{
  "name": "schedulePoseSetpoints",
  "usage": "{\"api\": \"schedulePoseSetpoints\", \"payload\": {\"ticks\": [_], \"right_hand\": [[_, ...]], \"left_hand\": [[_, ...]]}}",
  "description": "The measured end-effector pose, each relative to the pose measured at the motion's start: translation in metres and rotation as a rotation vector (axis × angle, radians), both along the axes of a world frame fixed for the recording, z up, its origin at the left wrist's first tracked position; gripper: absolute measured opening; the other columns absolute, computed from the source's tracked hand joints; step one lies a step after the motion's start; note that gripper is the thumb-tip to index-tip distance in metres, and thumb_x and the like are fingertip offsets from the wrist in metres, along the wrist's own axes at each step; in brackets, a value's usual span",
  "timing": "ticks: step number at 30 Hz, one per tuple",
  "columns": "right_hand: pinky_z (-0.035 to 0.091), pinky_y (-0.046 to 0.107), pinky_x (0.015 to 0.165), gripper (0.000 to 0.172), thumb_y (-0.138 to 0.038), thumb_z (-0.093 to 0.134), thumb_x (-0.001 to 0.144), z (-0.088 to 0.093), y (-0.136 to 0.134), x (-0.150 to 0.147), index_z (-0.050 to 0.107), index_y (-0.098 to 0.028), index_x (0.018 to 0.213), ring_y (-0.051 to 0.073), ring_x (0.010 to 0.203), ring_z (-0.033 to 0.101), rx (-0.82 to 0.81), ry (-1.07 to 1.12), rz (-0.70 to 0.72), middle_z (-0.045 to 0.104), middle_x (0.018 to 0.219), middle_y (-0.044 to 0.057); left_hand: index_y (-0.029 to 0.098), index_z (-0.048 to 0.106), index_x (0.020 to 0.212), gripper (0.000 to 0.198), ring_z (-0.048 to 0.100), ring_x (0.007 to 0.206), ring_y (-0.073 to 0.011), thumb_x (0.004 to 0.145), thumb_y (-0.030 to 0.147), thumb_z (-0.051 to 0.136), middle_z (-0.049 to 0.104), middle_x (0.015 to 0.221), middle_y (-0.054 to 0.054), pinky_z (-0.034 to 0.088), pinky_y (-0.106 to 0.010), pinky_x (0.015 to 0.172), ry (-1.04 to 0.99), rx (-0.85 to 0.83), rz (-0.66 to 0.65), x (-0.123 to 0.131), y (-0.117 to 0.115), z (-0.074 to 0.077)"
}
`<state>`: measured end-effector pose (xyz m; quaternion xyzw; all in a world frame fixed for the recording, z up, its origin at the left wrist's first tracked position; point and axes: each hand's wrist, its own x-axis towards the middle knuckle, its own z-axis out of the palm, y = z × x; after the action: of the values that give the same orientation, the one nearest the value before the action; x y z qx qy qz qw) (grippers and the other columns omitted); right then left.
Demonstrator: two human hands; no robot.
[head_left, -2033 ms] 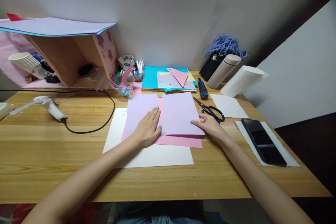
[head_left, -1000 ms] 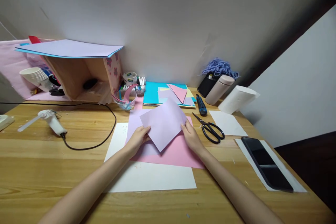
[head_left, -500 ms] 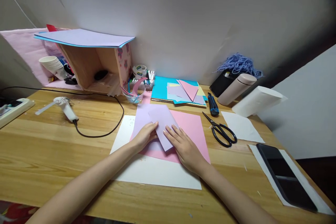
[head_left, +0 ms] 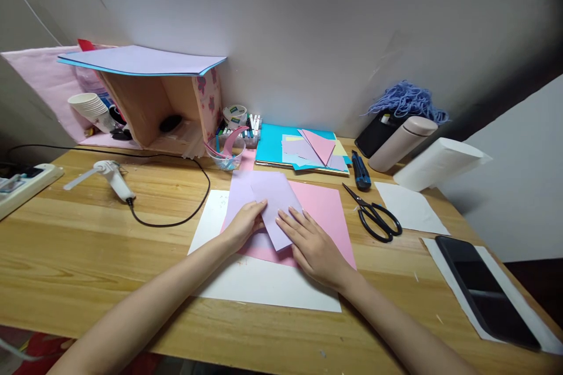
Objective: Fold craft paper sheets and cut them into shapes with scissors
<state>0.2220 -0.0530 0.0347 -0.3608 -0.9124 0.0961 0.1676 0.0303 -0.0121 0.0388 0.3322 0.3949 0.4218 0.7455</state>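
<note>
My left hand [head_left: 243, 225] pinches the near left edge of the folded purple paper [head_left: 276, 205], thumb on top. My right hand [head_left: 314, 249] lies flat on the paper's right side, its 4 long fingers loose and not grabbing. Under my fingers are 3 more sheets: a purple sheet [head_left: 240, 187], a pink sheet [head_left: 328, 211] and a white sheet [head_left: 281, 290]. Right of my right fingers lie black scissors [head_left: 373, 215]. Past my fingertips sit a cutter [head_left: 361, 173], a clear tub [head_left: 238, 159] and a blue folder [head_left: 270, 143].

The folded lilac sheet [head_left: 275, 204] is smooth, matt paper — the tabletop [head_left: 88, 252] grained wood, the phone screen [head_left: 489, 292] glossy, the yarn [head_left: 407, 99] rough.
</note>
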Motion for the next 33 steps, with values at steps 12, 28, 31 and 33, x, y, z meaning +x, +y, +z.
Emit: {"api": "schedulePoseSetpoints", "payload": {"ticks": [12,28,31,33], "right_hand": [[0.05,0.037,0.077,0.048,-0.044,0.061,0.074,-0.001,0.012,0.006,0.053,-0.013,0.11,0.027,0.099,0.059,-1.05,0.939,-0.408,0.062,0.11,0.014],[0.05,0.03,0.068,0.043,-0.044,0.065,0.07,-0.004,0.015,0.006,0.064,-0.011,0.096,0.021,0.079,0.063,-1.054,1.085,-0.467,0.069,0.086,0.009],[0.05,0.033,0.07,0.047,-0.046,0.066,0.068,-0.003,0.015,0.006,0.064,-0.01,0.099,0.022,0.078,0.063,-1.075,1.098,-0.449,0.069,0.087,0.01],[0.05,0.033,0.07,0.046,-0.046,0.067,0.068,-0.003,0.015,0.006,0.065,-0.01,0.098,0.022,0.076,0.064,-1.081,1.1,-0.453,0.069,0.086,0.01]], "left_hand": [[0.012,0.061,0.074,0.04,0.049,0.054,-0.0114,0.07,0.052,0.06,0.059,0.064,-0.002,0.034,-0.022,0.05,0.318,0.166,-0.218,0.002,-0.01,0.001],[0.013,0.055,0.066,0.04,0.043,0.045,-0.0068,0.061,0.05,0.068,0.048,0.05,0.004,0.032,-0.018,0.045,0.444,0.171,-0.043,0.004,-0.005,-0.012],[0.013,0.055,0.066,0.04,0.044,0.045,-0.0072,0.061,0.05,0.068,0.05,0.051,0.004,0.033,-0.019,0.046,0.439,0.167,-0.046,0.005,-0.006,-0.01],[0.012,0.056,0.065,0.04,0.046,0.047,-0.0082,0.062,0.051,0.067,0.051,0.052,0.003,0.034,-0.02,0.047,0.432,0.161,-0.036,0.005,-0.006,-0.008]]}}
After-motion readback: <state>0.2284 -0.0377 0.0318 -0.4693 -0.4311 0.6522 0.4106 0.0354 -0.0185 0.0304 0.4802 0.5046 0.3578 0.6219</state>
